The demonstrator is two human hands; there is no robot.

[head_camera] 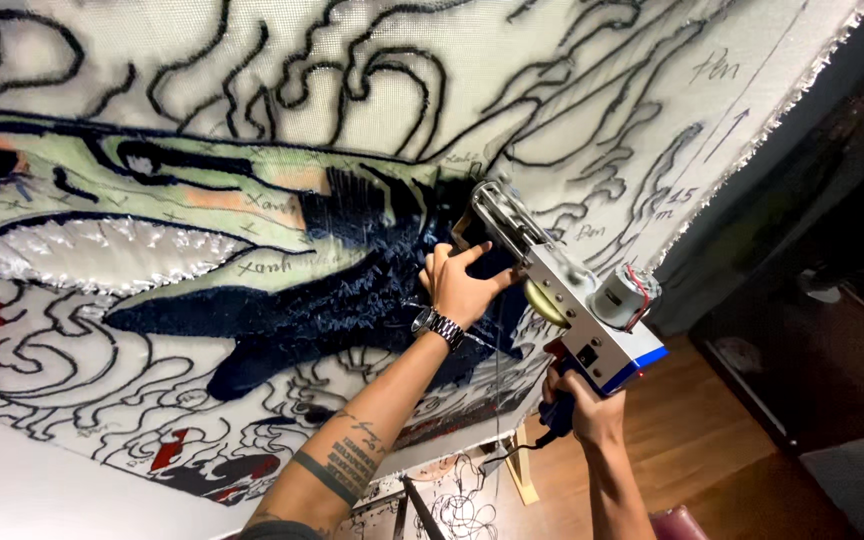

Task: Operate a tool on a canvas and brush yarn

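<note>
Against a stretched backing cloth point(652, 90), a person is pressing a tufting gun point(577, 305) into dark blue pile point(352, 290); the right hand point(584, 408) is closing tight around its lower grip, the left hand point(460, 285) curling loosely at the front handle, steadying it.

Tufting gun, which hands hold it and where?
Right hand grips the tufting gun by its lower blue handle; left hand steadies its front.
</note>
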